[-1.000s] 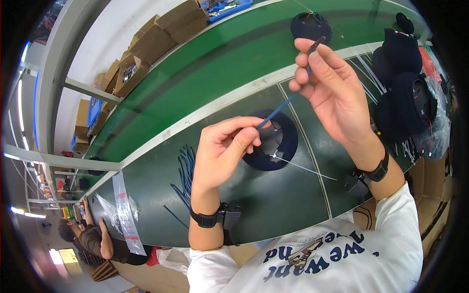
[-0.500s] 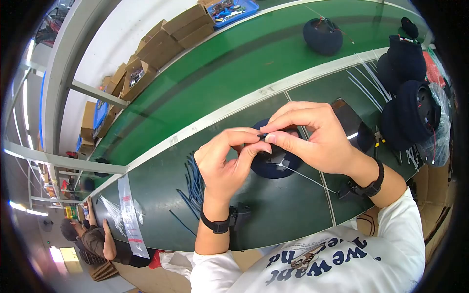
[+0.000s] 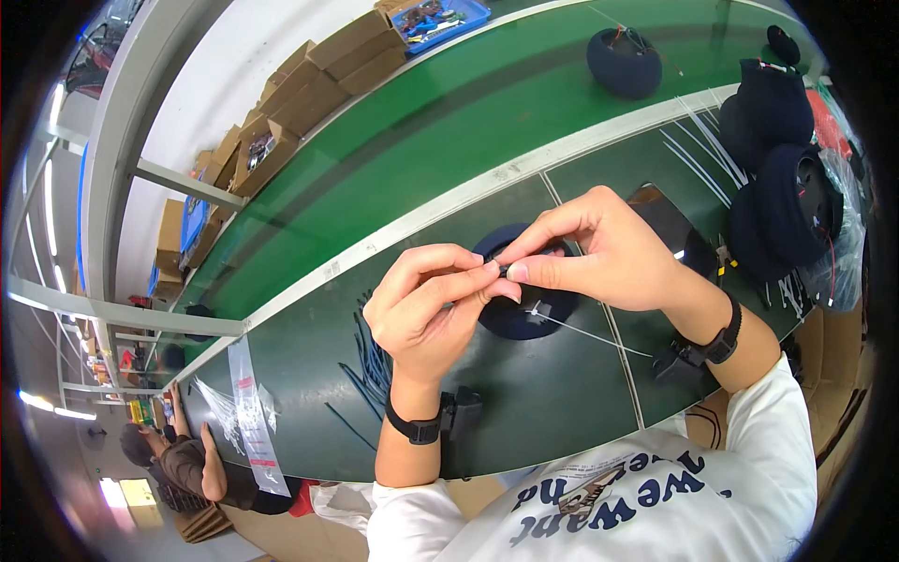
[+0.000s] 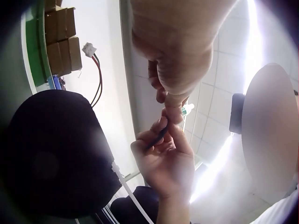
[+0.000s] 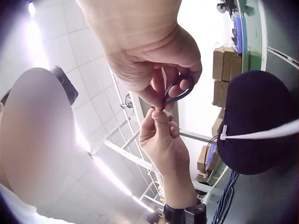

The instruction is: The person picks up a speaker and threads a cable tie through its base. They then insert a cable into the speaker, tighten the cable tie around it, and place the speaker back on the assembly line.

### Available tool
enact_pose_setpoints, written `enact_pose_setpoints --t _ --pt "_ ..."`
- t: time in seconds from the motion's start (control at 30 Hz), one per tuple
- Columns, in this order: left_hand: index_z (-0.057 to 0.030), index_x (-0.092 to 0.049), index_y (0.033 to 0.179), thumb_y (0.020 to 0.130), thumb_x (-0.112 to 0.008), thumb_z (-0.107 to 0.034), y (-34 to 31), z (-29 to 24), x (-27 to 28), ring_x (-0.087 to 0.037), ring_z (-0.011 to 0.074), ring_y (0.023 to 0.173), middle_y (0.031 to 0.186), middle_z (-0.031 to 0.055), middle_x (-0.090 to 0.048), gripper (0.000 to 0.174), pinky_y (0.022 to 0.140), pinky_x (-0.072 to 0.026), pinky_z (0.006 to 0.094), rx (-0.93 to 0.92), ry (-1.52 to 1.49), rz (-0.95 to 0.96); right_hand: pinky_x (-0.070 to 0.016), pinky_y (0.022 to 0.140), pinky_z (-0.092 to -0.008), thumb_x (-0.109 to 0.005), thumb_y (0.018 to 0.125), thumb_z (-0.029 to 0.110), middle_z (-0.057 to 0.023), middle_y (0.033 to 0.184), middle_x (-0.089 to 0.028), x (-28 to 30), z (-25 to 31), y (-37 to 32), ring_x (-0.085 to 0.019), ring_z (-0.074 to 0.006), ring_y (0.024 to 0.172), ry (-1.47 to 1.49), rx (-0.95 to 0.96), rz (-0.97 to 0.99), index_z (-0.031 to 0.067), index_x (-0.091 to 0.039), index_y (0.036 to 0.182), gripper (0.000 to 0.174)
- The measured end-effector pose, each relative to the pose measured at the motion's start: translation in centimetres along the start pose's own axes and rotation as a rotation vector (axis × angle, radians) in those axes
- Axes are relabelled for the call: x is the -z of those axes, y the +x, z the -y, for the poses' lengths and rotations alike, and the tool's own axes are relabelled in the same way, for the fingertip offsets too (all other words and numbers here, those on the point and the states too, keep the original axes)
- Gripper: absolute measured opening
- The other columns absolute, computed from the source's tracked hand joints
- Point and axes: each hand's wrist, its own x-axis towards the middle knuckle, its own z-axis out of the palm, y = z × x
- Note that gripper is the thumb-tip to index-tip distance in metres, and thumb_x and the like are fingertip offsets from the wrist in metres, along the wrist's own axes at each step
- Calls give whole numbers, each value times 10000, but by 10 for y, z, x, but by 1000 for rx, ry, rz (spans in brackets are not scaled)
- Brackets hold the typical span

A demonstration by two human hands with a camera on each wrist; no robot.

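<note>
Both hands meet over the bench, pinching a dark blue cord [image 5: 183, 94] bent into a loop, its ends held close together. My left hand [image 3: 426, 304] holds it between thumb and fingertips. My right hand [image 3: 599, 258] pinches it from the other side, fingertips right at the left ones. Most of the cord is hidden by fingers in the head view; the right wrist view shows the loop curving by the right fingers. Below the hands lies a round dark navy padded piece [image 3: 518, 325] with a white cable tie [image 3: 599, 335] sticking out.
Several loose blue cords [image 3: 370, 361] lie left of the hands. To the right are a dark glossy flat thing [image 3: 667, 225], yellow-handled cutters [image 3: 725, 260], white cable ties [image 3: 698, 169] and more navy padded pieces [image 3: 773, 220]. Another person [image 3: 187, 464] sits far left.
The cord was stretched straight between the hands, right hand high. The right hand has come down to the left one, and the cord is now bent into a loop.
</note>
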Motion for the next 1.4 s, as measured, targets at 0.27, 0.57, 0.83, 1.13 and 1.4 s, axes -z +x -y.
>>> enact_pose_setpoints --t 0.27,0.57,0.83,1.13,1.4 --pt "-29 -820 904 683 -950 -49 2 -4 -1 -740 195 745 918 95 -758 257 640 -617 286 -84 94 16 -517 714 -255 -766 889 73 -41 827 -752 2 9 -3 -634 -69 764 -99 11 14 -19 -775 962 117" --pt "-18 -812 949 702 -938 -51 6 -2 -2 -762 218 779 905 104 -781 279 685 -634 301 -21 -60 73 -559 810 -275 -760 905 52 -66 910 -766 -1 5 -3 -688 -101 842 -13 79 17 -29 -748 963 101" --pt "-66 -774 1203 740 -927 -74 17 21 23 -713 274 1145 1231 144 -741 487 886 -602 378 268 -95 361 -595 874 -300 -754 900 26 -115 957 -786 3 8 -2 -752 -155 910 -21 25 -66 -45 -763 1002 124" --pt "-137 -398 1593 499 -1033 -146 -27 50 13 -486 338 1448 1610 121 -417 1265 1151 -479 500 565 -285 898 -601 765 -330 -745 822 33 -194 867 -765 23 23 -29 -773 -263 784 -410 7 -79 -37 -772 938 138" --pt "-158 -427 1564 426 -1086 -320 -65 28 -60 -458 461 1455 1621 282 -369 1325 1157 -455 557 197 -404 573 -565 612 -318 -779 809 0 -89 810 -733 4 3 -91 -719 -256 684 -669 -3 -170 39 -729 909 118"
